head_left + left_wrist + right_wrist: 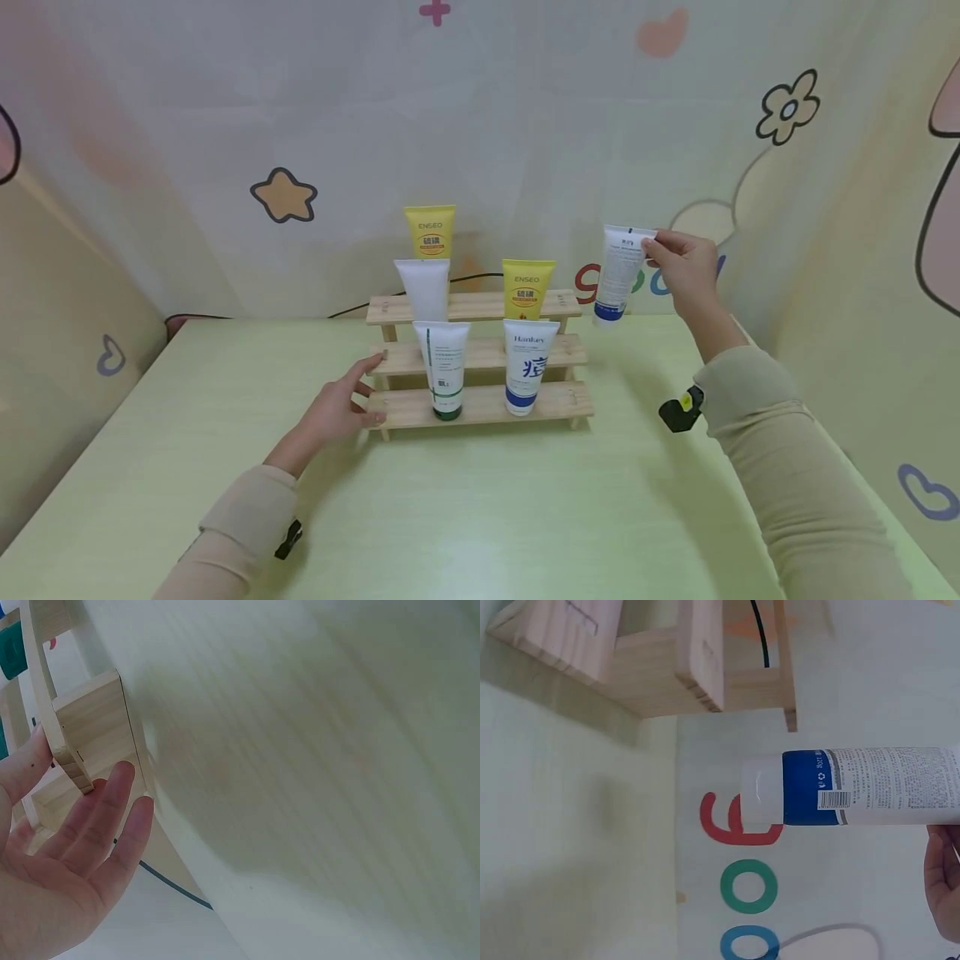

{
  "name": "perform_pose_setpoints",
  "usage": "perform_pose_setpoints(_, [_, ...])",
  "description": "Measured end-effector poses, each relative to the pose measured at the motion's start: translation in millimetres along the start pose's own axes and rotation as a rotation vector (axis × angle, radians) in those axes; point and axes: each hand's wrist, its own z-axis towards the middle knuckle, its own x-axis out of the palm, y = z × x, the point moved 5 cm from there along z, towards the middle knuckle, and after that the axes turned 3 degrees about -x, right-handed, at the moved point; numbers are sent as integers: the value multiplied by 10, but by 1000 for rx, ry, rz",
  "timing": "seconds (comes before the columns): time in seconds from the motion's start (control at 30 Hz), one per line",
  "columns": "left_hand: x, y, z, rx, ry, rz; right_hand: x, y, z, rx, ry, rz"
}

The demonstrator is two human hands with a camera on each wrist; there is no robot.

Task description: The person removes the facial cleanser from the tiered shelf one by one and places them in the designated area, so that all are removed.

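My right hand (688,267) pinches a white squeeze tube (621,271) with a blue band by its flat top end. The tube hangs cap down in the air, right of a three-tier wooden rack (480,402). At the rack's left end my left hand (337,412) holds the edge, thumb on the lowest board and fingers around its end. On the lowest tier stand a green-and-white tube (447,367) and a Hankey tube (528,358). Behind them are a plain white tube (426,287) and a yellow tube (528,283). Another yellow tube (432,229) stands at top left.
The rack stands towards the back of a pale green table (480,517). A patterned curtain (517,125) hangs behind, and a dark cable (348,311) runs along the table's back edge. Each sleeve has a black device (681,410) at the wrist.
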Motion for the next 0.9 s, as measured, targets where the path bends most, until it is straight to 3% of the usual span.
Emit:
perform_pose_setpoints(0.23, [-10,14,-9,6,-10,8,-31,-404,29,117,37,-61])
perform_pose_setpoints(0.5, [-5,-5,-13,-6,-7,-4,-41,-872,77,229,152,-150])
perform_pose_setpoints(0.9, [-7,4,-10,-3,-9,-20,99,-1540,118,454,361,-125])
